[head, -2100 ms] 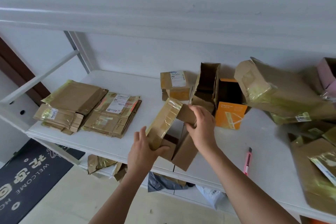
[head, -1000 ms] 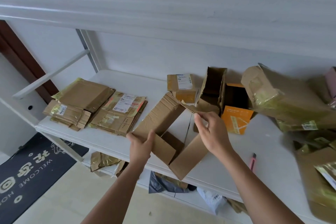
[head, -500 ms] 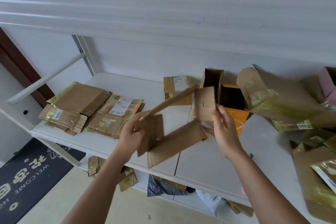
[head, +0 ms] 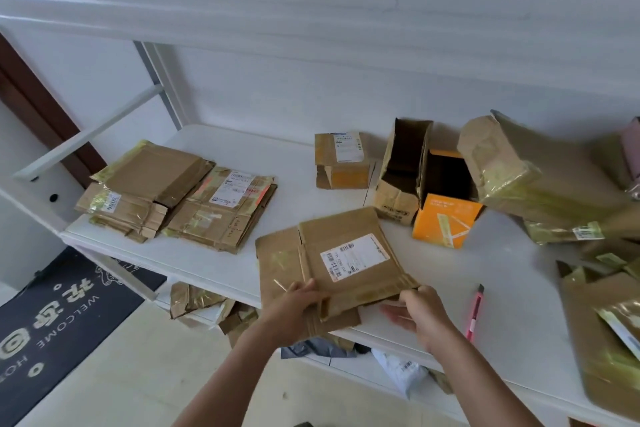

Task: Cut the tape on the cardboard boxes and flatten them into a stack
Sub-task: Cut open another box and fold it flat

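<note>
A flattened brown cardboard box point(head: 341, 253) with a white shipping label lies at the shelf's front edge, hanging partly over it. My left hand point(head: 298, 305) grips its near left edge, thumb on top. My right hand point(head: 419, 308) holds its near right corner. Two stacks of flattened boxes point(head: 180, 194) lie at the left end of the white shelf point(head: 263, 156). A pink utility knife point(head: 474, 312) lies on the shelf to the right of my right hand.
Behind stand a small taped box point(head: 341, 159), an open brown box point(head: 401, 170) and an orange box point(head: 446, 215). Larger taped boxes point(head: 540, 184) crowd the right side. Cardboard scraps point(head: 201, 302) lie on a lower shelf. A dark welcome mat point(head: 59, 308) covers the floor at left.
The box, opened out and held up in both hands, has been folded flat and laid down on the shelf edge with its label facing up.
</note>
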The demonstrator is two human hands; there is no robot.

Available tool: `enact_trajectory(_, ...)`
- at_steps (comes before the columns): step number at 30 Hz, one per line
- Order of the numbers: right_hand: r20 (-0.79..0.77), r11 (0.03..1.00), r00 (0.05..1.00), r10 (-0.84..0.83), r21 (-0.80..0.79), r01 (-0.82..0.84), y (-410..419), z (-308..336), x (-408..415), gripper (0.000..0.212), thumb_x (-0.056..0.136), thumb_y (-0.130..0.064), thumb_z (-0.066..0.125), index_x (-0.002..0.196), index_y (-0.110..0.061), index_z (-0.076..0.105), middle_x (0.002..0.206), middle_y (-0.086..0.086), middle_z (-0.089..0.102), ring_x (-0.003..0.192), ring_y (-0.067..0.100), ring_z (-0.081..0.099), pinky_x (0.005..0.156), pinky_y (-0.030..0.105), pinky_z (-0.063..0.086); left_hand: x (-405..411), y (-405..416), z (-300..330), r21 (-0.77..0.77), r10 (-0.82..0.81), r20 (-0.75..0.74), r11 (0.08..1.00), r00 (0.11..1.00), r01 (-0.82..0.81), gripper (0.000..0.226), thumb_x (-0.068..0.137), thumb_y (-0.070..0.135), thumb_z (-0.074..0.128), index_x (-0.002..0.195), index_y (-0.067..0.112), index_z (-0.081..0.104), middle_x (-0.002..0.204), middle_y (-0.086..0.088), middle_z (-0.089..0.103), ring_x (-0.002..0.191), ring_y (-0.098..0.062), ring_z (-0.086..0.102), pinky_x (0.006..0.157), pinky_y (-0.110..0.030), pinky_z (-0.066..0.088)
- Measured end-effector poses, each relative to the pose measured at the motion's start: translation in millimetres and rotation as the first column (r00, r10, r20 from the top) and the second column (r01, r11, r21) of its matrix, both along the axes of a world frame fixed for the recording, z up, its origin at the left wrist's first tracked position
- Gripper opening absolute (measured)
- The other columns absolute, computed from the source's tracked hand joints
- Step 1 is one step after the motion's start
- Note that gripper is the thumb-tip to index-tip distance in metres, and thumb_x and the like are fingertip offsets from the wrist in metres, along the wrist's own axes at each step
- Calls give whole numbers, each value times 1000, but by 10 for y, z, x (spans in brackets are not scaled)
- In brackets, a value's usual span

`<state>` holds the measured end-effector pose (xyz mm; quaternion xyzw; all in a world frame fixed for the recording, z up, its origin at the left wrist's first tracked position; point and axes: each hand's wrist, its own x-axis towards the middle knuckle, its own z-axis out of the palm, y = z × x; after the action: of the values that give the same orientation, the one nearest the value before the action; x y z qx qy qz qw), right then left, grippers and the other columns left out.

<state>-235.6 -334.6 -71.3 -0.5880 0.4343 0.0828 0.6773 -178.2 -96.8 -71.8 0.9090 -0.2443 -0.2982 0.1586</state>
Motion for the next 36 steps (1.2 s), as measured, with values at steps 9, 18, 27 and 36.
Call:
enact_trajectory(9, -362, 258, 779, 512, -800, -542, 32, -137, 192, 50, 97, -33, 48, 145, -19, 39, 140, 6, 45, 128, 27, 39, 104, 38, 38, 18, -132, -177, 203, 2, 14, 979, 1000, -5, 60, 89, 17, 39, 148, 30, 39, 156, 0, 33, 140, -32, 38, 110, -44, 39)
enact_trajectory(18, -607, -67, 370, 703, -575, -815, 99, -601, 384, 62, 102, -57, 11, 148, -40, -27, 154, -6, -40, 143, 26, -36, 120, 54, -12, 41, -69, -221, 6, 320, 221, 944, 921, -329, 54, 91, 32, 63, 142, 30, 45, 149, 13, 38, 131, -18, 47, 112, -32, 34)
enact_trajectory(27, -634, -79, 307, 710, -505, -859, 71, -697, 480, 64, 101, -58, 11, 148, -38, -28, 145, -8, -49, 139, 26, -41, 116, 53, -17, 182, 138, -575, -92, 496, -58, 861, 866, -500, 90, 84, 37, 74, 156, 32, 19, 164, 0, -10, 151, -20, -15, 121, -53, 2)
enact_trajectory(36, -531, -103, 340, 776, -639, -762, -30, -739, 58, 89, 67, -81, -20, 148, -46, -21, 150, -12, -43, 139, 16, -39, 118, 50, -11, 106, -4, -293, -161, 960, -216, 143, 176, -976, 56, 83, 29, 74, 128, 6, 50, 129, -17, 54, 116, -34, 52, 99, -45, 47)
